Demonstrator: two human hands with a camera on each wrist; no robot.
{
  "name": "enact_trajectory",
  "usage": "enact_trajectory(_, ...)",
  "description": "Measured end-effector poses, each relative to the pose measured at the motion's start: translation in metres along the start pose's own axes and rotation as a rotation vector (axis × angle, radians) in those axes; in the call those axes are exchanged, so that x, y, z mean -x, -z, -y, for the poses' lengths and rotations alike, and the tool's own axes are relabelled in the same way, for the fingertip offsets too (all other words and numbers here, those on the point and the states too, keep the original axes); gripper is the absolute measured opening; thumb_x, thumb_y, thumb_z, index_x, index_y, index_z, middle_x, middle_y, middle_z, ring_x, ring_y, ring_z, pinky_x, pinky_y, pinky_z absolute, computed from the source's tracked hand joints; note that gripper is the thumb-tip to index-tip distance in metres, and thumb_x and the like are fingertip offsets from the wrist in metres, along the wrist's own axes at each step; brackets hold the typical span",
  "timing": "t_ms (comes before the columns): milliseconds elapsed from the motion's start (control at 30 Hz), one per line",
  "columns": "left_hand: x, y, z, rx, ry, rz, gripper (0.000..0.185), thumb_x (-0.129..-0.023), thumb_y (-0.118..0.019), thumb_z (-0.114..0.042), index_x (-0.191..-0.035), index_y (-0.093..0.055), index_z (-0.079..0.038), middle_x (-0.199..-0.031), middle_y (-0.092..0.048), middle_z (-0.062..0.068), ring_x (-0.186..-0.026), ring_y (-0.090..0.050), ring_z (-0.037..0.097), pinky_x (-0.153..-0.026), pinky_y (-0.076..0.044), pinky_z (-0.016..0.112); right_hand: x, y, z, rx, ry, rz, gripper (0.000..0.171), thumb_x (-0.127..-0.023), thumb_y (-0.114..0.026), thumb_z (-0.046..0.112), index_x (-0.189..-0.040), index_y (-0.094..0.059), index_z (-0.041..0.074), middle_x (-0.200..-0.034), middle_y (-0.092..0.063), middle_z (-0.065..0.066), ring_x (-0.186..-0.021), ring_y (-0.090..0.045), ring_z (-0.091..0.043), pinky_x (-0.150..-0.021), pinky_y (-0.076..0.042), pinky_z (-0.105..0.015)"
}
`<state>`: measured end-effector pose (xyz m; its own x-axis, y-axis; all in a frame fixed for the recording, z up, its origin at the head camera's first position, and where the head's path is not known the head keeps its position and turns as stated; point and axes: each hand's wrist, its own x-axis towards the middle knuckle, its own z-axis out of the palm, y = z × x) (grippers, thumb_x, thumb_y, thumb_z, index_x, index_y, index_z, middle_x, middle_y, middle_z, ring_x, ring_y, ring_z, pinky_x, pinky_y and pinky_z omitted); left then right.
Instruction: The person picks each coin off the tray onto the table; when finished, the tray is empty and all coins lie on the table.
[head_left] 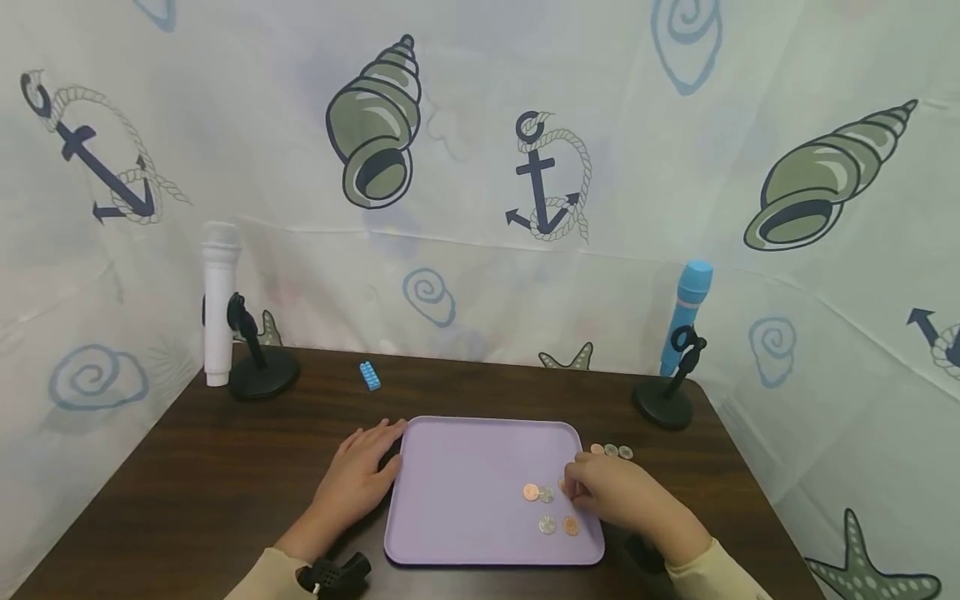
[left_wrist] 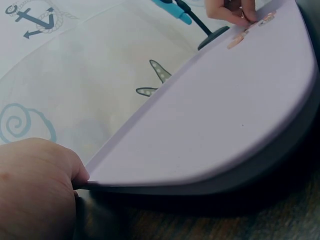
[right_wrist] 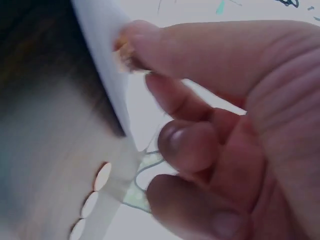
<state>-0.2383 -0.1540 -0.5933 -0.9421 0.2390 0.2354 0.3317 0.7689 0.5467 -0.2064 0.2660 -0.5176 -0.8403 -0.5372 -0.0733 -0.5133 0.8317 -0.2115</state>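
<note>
A lilac tray [head_left: 465, 492] lies on the dark wooden table, holding several copper and silver coins [head_left: 547, 525] on its right side. My left hand [head_left: 360, 475] rests at the tray's left edge, fingers fairly straight; in the left wrist view a fingertip [left_wrist: 81, 174] meets the rim. Over the tray's right side, my right hand [head_left: 611, 490] pinches a copper coin [right_wrist: 121, 52] between thumb and finger, its other fingers curled. That coin is partly hidden by the thumb. Beyond the tray's right edge, 3 more coins [head_left: 611, 450] lie in a row on the table.
A white microphone [head_left: 220, 308] stands at the back left beside a black stand [head_left: 262, 373]. Across at the back right is a blue microphone [head_left: 684, 321] with another black stand [head_left: 663, 403]. Behind the tray lies a blue toy brick [head_left: 370, 376]. A patterned curtain [head_left: 465, 167] hangs behind the table.
</note>
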Motion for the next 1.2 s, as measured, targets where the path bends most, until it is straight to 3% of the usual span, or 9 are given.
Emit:
enact_trajectory(233, -0.001, -0.001, -0.001, 0.008, 0.007, 0.006, 0.055, -0.109, -0.064, -0.025, -0.162, -0.054, -0.015, -0.166, -0.056, 0.008, -0.161, -0.043, 0.036, -0.132, -0.020, 0.070, 0.010, -0.005, -0.008, -0.046, -0.038, -0.153, 0.023, -0.091, -0.089, 0.023, -0.090, -0.067, 0.030, -0.088, -0.058, 0.020, -0.077, -0.050, 0.002, -0.065, -0.049, -0.020)
enact_trajectory(367, 0.001, 0.001, -0.001, 0.002, 0.002, 0.000, 0.055, -0.109, -0.063, -0.025, -0.162, -0.055, -0.015, -0.166, -0.056, 0.007, -0.161, -0.044, 0.036, -0.132, -0.021, 0.069, 0.018, -0.002, -0.015, -0.118, -0.070, -0.328, 0.026, -0.092, -0.089, 0.020, -0.095, -0.065, 0.031, -0.088, -0.062, 0.021, -0.073, -0.054, 0.002, -0.064, -0.050, -0.019)
enact_trajectory(467, 0.000, 0.003, -0.002, 0.001, -0.001, 0.002, 0.055, -0.109, -0.063, -0.025, -0.162, -0.054, -0.015, -0.166, -0.056, 0.008, -0.161, -0.044, 0.036, -0.132, -0.021, 0.069, 0.024, -0.001, -0.029, -0.294, -0.107, -0.477, 0.025, -0.095, -0.086, 0.017, -0.104, -0.066, 0.028, -0.085, -0.066, 0.016, -0.067, -0.055, -0.001, -0.058, -0.051, -0.021)
enact_trajectory(600, 0.000, 0.005, -0.003, 0.002, -0.002, -0.002, 0.054, -0.109, -0.064, -0.025, -0.161, -0.055, -0.014, -0.165, -0.057, 0.010, -0.160, -0.044, 0.037, -0.132, -0.022, 0.070, 0.035, -0.006, -0.056, -0.601, -0.244, -0.596, 0.017, -0.100, -0.081, 0.022, -0.110, -0.069, 0.017, -0.086, -0.071, -0.008, -0.060, -0.056, -0.011, -0.051, -0.052, -0.026)
enact_trajectory(700, 0.002, 0.005, -0.003, -0.002, -0.005, -0.001, 0.054, -0.108, -0.064, -0.025, -0.161, -0.055, -0.013, -0.165, -0.057, 0.010, -0.160, -0.045, 0.038, -0.131, -0.023, 0.070, 0.045, -0.013, -0.078, -0.787, -0.383, -0.614, 0.024, -0.102, -0.079, 0.030, -0.112, -0.071, 0.009, -0.097, -0.077, -0.019, -0.062, -0.059, -0.016, -0.054, -0.055, -0.029)
enact_trajectory(833, 0.003, 0.004, -0.002, -0.007, 0.002, 0.006, 0.055, -0.109, -0.064, -0.025, -0.161, -0.055, -0.013, -0.165, -0.057, 0.010, -0.160, -0.044, 0.037, -0.131, -0.022, 0.070, 0.055, -0.028, -0.107, -1.016, -0.473, -0.585, 0.038, -0.104, -0.076, 0.035, -0.123, -0.070, 0.002, -0.108, -0.083, -0.005, -0.065, -0.058, -0.010, -0.055, -0.052, -0.025)
enact_trajectory(1000, 0.001, 0.006, -0.004, -0.007, -0.003, -0.003, 0.054, -0.109, -0.063, -0.025, -0.161, -0.055, -0.013, -0.165, -0.056, 0.011, -0.161, -0.043, 0.038, -0.132, -0.021, 0.070, 0.064, -0.042, -0.132, -1.229, -0.411, -0.582, 0.031, -0.107, -0.072, 0.022, -0.130, -0.068, 0.001, -0.113, -0.084, 0.009, -0.064, -0.059, -0.002, -0.050, -0.047, -0.017)
enact_trajectory(1200, 0.001, 0.004, -0.003, -0.009, 0.007, 0.010, 0.054, -0.109, -0.063, -0.025, -0.162, -0.054, -0.013, -0.167, -0.055, 0.010, -0.162, -0.042, 0.037, -0.132, -0.021, 0.069, 0.066, -0.045, -0.140, -1.245, -0.373, -0.582, 0.032, -0.109, -0.069, 0.022, -0.130, -0.066, -0.001, -0.111, -0.083, 0.007, -0.063, -0.059, -0.001, -0.045, -0.044, -0.018)
